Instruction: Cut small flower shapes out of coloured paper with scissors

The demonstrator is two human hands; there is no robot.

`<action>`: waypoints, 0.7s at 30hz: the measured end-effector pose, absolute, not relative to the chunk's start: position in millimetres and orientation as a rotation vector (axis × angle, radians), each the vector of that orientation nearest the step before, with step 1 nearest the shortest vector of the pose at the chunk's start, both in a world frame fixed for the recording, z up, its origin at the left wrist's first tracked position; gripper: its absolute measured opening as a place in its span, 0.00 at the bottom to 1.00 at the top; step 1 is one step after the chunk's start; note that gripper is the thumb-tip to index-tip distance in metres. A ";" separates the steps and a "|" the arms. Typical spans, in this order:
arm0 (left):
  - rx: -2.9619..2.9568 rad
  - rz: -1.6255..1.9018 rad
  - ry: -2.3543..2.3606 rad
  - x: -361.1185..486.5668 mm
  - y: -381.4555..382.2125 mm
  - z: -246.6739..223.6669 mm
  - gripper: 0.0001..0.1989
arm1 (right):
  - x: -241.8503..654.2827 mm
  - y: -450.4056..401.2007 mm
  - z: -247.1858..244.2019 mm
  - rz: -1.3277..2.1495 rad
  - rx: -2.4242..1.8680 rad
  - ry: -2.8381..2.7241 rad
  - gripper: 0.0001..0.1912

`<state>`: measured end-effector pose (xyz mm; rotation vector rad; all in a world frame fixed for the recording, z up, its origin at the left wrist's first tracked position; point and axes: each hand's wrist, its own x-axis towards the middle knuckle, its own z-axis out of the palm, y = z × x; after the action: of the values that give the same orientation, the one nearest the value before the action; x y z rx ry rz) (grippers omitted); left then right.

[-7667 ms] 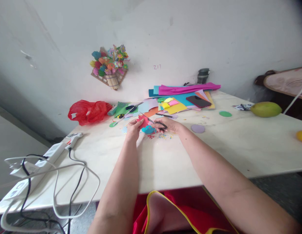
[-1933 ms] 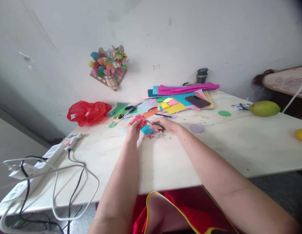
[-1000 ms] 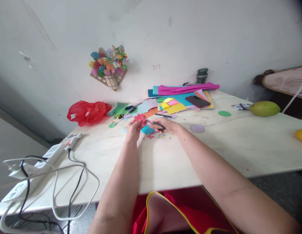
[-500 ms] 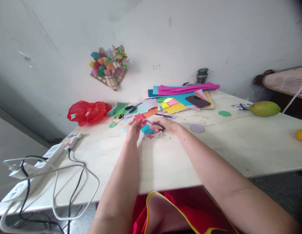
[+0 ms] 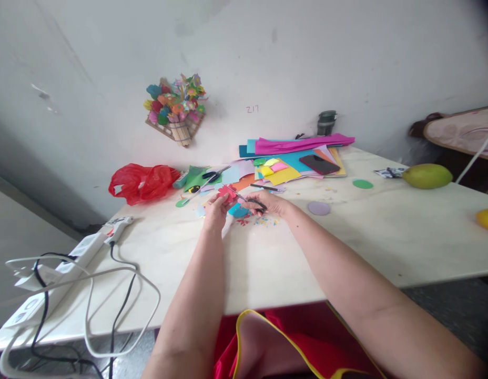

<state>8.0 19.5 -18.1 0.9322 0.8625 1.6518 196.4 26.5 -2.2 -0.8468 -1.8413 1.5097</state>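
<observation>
My left hand (image 5: 216, 208) pinches a red paper flower (image 5: 227, 193) with scalloped edges just above the table. Black-handled scissors (image 5: 261, 206) are gripped in my right hand (image 5: 271, 203), their blades pointing left and meeting the flower's right side. Beneath my hands lies a blue paper disc (image 5: 239, 210), partly covered. Small red, blue and yellow paper scraps (image 5: 263, 221) are strewn beside it. A second pair of scissors (image 5: 212, 175) rests on green paper behind my left hand.
Coloured paper sheets (image 5: 291, 150) and a phone (image 5: 319, 164) lie at the back. A red plastic bag (image 5: 143, 183) is at the left, a power strip (image 5: 57, 279) with tangled cables nearer me. To the right are a lilac disc (image 5: 318, 208), a green disc (image 5: 363, 183) and a mango (image 5: 427, 176).
The red flower has turned slightly and shifted a little to the right in my left hand. The right hand with the scissors stays nearly in place.
</observation>
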 end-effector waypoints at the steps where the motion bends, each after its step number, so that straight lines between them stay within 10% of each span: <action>1: 0.944 1.644 0.858 8.1 19.5 -18.4 0.11 | 196.5 26.4 -1.9 1.511 -0.849 -1.837 0.15; 21: 0.967 1.548 0.841 10.4 13.9 -11.9 0.15 | 194.0 19.4 7.0 1.492 -0.877 -1.729 0.11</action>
<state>10.4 13.9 -11.9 0.9671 0.8414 1.5475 194.0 19.4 7.0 -0.8770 -1.7290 1.4920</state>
